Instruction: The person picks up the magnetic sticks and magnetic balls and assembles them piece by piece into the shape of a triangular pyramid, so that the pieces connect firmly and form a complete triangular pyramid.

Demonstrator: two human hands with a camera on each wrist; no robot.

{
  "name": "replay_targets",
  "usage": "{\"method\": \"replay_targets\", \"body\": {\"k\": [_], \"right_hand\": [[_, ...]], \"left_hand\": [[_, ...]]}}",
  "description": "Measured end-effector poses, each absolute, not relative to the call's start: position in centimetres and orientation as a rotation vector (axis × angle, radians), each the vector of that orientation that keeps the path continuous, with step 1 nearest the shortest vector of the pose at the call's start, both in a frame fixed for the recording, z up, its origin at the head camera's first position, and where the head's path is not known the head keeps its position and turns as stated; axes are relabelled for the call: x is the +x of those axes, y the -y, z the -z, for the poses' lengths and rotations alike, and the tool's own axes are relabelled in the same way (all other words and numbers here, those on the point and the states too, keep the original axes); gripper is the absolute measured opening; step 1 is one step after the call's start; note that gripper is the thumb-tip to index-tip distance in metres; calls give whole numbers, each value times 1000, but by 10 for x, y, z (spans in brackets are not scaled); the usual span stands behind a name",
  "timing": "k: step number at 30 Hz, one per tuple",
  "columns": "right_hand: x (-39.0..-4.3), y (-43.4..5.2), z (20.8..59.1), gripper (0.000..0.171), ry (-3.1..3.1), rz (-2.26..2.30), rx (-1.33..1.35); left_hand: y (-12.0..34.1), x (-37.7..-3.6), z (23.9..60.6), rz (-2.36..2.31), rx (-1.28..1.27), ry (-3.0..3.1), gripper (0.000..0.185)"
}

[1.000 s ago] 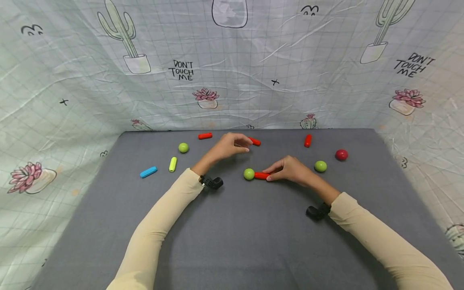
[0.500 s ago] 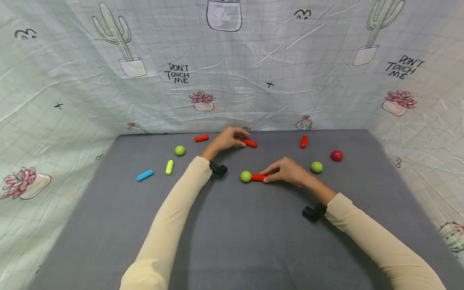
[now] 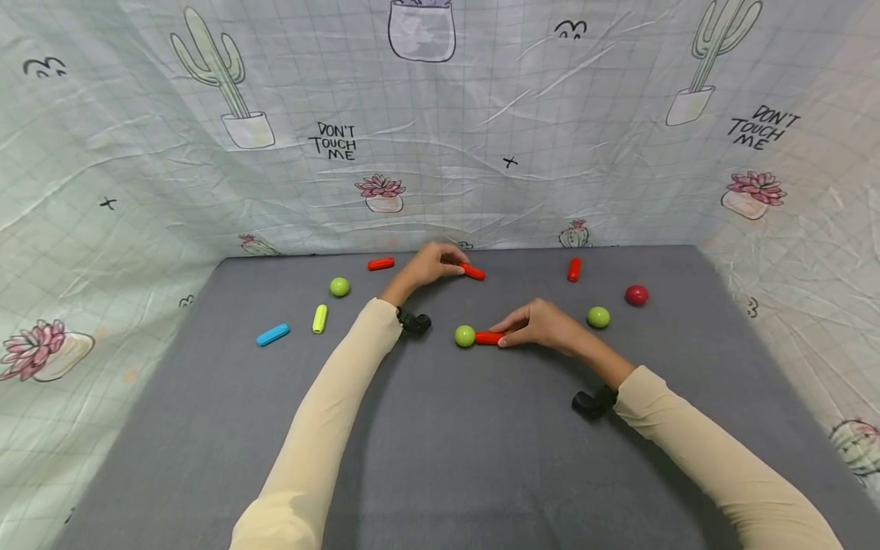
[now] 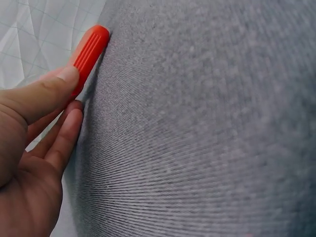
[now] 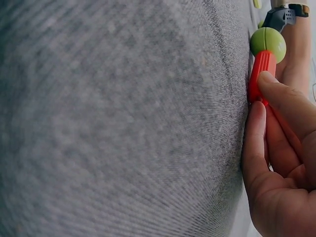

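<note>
My left hand (image 3: 429, 263) pinches one end of a red grooved plastic stick (image 3: 474, 272) near the back of the table. In the left wrist view the thumb lies on the ridged face of this red stick (image 4: 94, 47), whose far end sticks out past the fingers. Nearer the middle, my right hand (image 3: 543, 325) holds a second red stick (image 3: 487, 338) between thumb and fingers. The free end of that stick meets a green ball (image 3: 464, 336), as the right wrist view also shows with the green ball (image 5: 267, 44) at its tip.
On the left lie a blue stick (image 3: 273, 334), a yellow-green stick (image 3: 319, 319), a green ball (image 3: 340, 286) and a red stick (image 3: 381, 263). On the right are a red stick (image 3: 574, 270), a green ball (image 3: 598, 317) and a red ball (image 3: 636, 295). A printed cloth (image 3: 440, 153) hangs behind.
My left hand has reached further back and right and has taken hold of the red stick there. The right hand stays on its stick beside the green ball. The head view has shifted slightly.
</note>
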State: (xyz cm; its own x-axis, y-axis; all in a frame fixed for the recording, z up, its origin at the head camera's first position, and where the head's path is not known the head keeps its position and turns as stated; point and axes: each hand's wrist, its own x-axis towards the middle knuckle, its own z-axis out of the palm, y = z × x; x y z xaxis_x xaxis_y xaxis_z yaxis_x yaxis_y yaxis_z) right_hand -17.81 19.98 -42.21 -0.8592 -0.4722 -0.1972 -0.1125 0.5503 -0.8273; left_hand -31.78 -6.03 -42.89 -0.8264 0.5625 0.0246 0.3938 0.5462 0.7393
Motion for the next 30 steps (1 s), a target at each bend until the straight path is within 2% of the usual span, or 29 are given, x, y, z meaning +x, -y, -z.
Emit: {"method": "replay_targets", "body": {"k": [14, 30], "right_hand": [[-179, -200, 421, 26, -2388, 1223, -489], [-180, -200, 420, 26, -2394, 1212, -500]], "left_hand": [[77, -302, 428, -1502, 796, -2351, 27], [88, -276, 416, -1538, 829, -2220, 23]]}}
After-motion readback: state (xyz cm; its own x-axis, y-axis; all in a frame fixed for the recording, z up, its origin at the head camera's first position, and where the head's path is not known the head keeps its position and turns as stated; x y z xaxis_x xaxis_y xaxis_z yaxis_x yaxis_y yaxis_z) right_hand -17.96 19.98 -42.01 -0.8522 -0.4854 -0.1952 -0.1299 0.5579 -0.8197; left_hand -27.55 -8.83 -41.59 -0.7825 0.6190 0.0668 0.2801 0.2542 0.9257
